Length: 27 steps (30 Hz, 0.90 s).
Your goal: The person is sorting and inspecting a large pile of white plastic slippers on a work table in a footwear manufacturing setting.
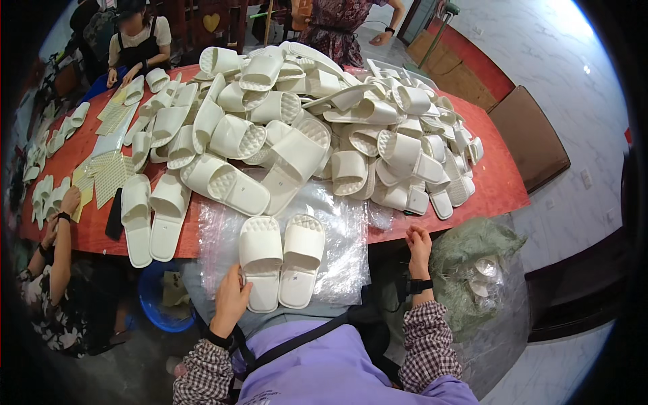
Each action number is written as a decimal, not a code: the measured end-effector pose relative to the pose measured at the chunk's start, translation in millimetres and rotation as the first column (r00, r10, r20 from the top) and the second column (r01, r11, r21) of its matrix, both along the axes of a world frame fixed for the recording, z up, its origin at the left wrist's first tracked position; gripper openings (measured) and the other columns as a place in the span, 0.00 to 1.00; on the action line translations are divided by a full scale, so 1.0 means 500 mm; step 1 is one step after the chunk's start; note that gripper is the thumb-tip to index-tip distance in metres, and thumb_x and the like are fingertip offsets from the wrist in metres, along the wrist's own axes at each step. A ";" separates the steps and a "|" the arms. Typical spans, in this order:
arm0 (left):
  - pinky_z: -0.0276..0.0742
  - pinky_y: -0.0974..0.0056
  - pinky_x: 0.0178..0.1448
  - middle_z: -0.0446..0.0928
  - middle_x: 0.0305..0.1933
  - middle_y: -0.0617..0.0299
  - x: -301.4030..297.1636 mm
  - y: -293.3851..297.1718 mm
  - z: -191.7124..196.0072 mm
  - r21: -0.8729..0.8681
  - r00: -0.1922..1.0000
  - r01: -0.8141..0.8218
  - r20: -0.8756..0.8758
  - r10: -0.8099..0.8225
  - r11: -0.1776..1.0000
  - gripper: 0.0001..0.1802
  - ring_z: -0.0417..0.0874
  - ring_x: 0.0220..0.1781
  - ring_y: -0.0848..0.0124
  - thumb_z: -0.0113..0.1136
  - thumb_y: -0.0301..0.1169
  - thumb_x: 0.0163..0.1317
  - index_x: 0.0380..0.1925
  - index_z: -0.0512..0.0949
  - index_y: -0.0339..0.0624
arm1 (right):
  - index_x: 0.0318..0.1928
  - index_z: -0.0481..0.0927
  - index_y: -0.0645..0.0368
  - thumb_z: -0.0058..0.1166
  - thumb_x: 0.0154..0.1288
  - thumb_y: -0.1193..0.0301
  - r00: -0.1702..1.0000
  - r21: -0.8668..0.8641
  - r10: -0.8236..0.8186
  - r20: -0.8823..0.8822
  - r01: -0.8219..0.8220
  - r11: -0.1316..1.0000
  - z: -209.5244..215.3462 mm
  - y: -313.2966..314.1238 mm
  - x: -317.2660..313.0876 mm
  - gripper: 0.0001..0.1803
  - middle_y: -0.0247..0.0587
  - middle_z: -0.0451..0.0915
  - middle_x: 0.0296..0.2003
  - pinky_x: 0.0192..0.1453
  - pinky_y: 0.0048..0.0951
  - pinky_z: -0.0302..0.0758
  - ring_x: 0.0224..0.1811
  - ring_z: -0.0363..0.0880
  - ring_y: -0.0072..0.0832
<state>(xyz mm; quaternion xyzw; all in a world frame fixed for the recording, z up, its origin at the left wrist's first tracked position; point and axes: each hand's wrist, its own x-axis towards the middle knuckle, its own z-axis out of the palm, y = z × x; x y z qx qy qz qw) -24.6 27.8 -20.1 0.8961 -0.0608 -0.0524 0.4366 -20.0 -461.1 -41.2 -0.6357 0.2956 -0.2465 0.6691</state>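
One pair of white slippers [281, 260] lies side by side on the stack of clear plastic bags [337, 236] at the near edge of the red worktop [499, 189], not yet bagged, while the large heap of slippers [317, 115] beyond the pair remains unsorted, so I judge most of the work outstanding. Left of the pair, the left hand [231, 300] curls its fingers against the outer slipper's heel; right of the pair, the right hand [418, 250] rests loosely curled and empty on the worktop edge.

Evenly and brightly lit from overhead, with soft, short shadows. Glare on the clear plastic sheet [344, 236]. Strong fisheye bending and black vignette at the rim; centre sharp.
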 end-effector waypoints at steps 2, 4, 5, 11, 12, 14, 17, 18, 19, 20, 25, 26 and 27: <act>0.75 0.52 0.40 0.77 0.36 0.45 -0.005 0.003 0.007 0.015 0.999 -0.034 -0.002 0.034 0.999 0.30 0.80 0.38 0.50 0.63 0.24 0.55 0.59 0.66 0.36 | 0.51 0.76 0.63 0.46 0.72 0.75 0.995 0.036 0.075 -0.063 -0.073 0.997 -0.019 -0.002 0.006 0.11 0.38 0.79 0.46 0.49 0.24 0.78 0.43 0.80 0.24; 0.75 0.52 0.40 0.77 0.36 0.46 -0.008 0.003 -0.001 0.012 0.999 -0.053 -0.009 0.053 0.999 0.31 0.80 0.37 0.50 0.63 0.24 0.55 0.60 0.66 0.36 | 0.52 0.77 0.63 0.48 0.72 0.74 0.980 0.068 0.165 -0.114 -0.158 0.985 -0.032 0.007 0.021 0.12 0.37 0.80 0.45 0.46 0.23 0.78 0.39 0.80 0.23; 0.75 0.52 0.40 0.77 0.35 0.46 -0.007 0.004 -0.003 0.007 0.997 -0.069 -0.018 0.069 0.998 0.31 0.80 0.37 0.50 0.63 0.24 0.55 0.60 0.65 0.35 | 0.52 0.77 0.63 0.48 0.72 0.74 0.980 0.070 0.166 -0.112 -0.159 0.985 -0.036 0.007 0.030 0.12 0.37 0.80 0.45 0.46 0.23 0.78 0.39 0.80 0.23; 0.75 0.51 0.43 0.77 0.38 0.43 -0.016 0.007 -0.009 0.066 0.998 -0.049 -0.043 0.052 0.997 0.34 0.80 0.40 0.49 0.62 0.24 0.56 0.63 0.62 0.33 | 0.47 0.82 0.62 0.58 0.65 0.73 0.949 -0.329 0.117 -0.294 -0.215 0.919 -0.046 0.032 0.074 0.11 0.34 0.83 0.34 0.35 0.21 0.75 0.32 0.78 0.19; 0.75 0.51 0.43 0.77 0.38 0.43 -0.015 0.005 -0.014 0.067 0.998 -0.047 -0.044 0.050 0.997 0.34 0.80 0.40 0.49 0.62 0.24 0.56 0.63 0.62 0.33 | 0.47 0.82 0.62 0.58 0.65 0.73 0.949 -0.327 0.115 -0.294 -0.213 0.920 -0.059 0.024 0.076 0.11 0.34 0.83 0.34 0.35 0.21 0.75 0.32 0.78 0.19; 0.75 0.50 0.46 0.77 0.45 0.40 -0.013 -0.002 -0.019 0.040 1.000 -0.029 0.001 0.029 0.999 0.35 0.79 0.44 0.46 0.61 0.24 0.56 0.64 0.61 0.34 | 0.42 0.83 0.63 0.59 0.62 0.74 0.968 -0.647 0.037 -0.247 -0.193 0.737 -0.085 -0.004 0.078 0.09 0.36 0.83 0.30 0.32 0.24 0.74 0.29 0.78 0.20; 0.75 0.50 0.50 0.75 0.50 0.38 -0.014 0.000 -0.009 0.036 0.997 -0.035 -0.064 0.037 0.999 0.35 0.78 0.48 0.43 0.61 0.23 0.56 0.65 0.61 0.33 | 0.40 0.82 0.62 0.61 0.59 0.72 0.959 -0.586 0.033 -0.283 -0.200 0.785 -0.081 0.010 0.084 0.10 0.45 0.83 0.29 0.39 0.32 0.76 0.32 0.82 0.33; 0.75 0.50 0.50 0.75 0.50 0.38 -0.015 0.000 -0.007 0.038 0.997 -0.040 -0.064 0.043 0.998 0.35 0.78 0.48 0.43 0.61 0.23 0.56 0.65 0.61 0.33 | 0.39 0.82 0.63 0.61 0.60 0.72 0.961 -0.641 0.026 -0.276 -0.204 0.740 -0.079 0.009 0.083 0.09 0.43 0.83 0.28 0.36 0.30 0.75 0.30 0.81 0.29; 0.75 0.50 0.51 0.75 0.51 0.38 -0.016 -0.002 -0.006 0.035 0.998 -0.038 -0.058 0.040 0.999 0.35 0.78 0.49 0.44 0.61 0.23 0.56 0.65 0.61 0.33 | 0.39 0.82 0.63 0.61 0.60 0.72 0.961 -0.640 0.030 -0.276 -0.207 0.740 -0.077 0.007 0.082 0.09 0.43 0.83 0.28 0.36 0.30 0.75 0.30 0.81 0.29; 0.75 0.50 0.51 0.75 0.51 0.38 -0.016 -0.002 -0.006 0.032 0.998 -0.034 -0.052 0.035 0.999 0.35 0.78 0.50 0.44 0.61 0.23 0.56 0.65 0.60 0.33 | 0.39 0.82 0.64 0.61 0.61 0.72 0.955 -0.571 0.055 -0.290 -0.219 0.791 -0.074 0.004 0.078 0.09 0.41 0.82 0.28 0.34 0.28 0.75 0.29 0.81 0.27; 0.74 0.51 0.54 0.74 0.54 0.38 -0.021 0.005 -0.019 -0.007 1.000 -0.025 0.007 0.025 1.000 0.36 0.77 0.53 0.43 0.60 0.22 0.56 0.65 0.60 0.33 | 0.37 0.78 0.65 0.57 0.64 0.71 0.925 -0.309 0.179 -0.336 -0.288 0.907 -0.036 -0.017 0.039 0.08 0.37 0.82 0.29 0.31 0.23 0.75 0.29 0.81 0.23; 0.74 0.51 0.54 0.74 0.54 0.38 -0.019 0.001 -0.019 -0.017 1.000 -0.011 0.023 0.012 1.000 0.36 0.76 0.53 0.43 0.61 0.22 0.56 0.66 0.60 0.33 | 0.37 0.77 0.66 0.55 0.65 0.70 0.911 -0.273 0.179 -0.371 -0.292 0.917 -0.027 -0.038 0.019 0.10 0.39 0.82 0.30 0.30 0.24 0.75 0.29 0.82 0.24; 0.74 0.51 0.54 0.74 0.54 0.38 -0.022 0.003 -0.018 -0.021 1.000 -0.022 0.020 0.022 1.000 0.36 0.76 0.53 0.43 0.61 0.22 0.56 0.66 0.60 0.33 | 0.37 0.78 0.60 0.53 0.66 0.68 0.903 -0.217 0.199 -0.381 -0.297 0.930 -0.014 -0.048 0.001 0.08 0.35 0.81 0.32 0.30 0.20 0.73 0.31 0.81 0.21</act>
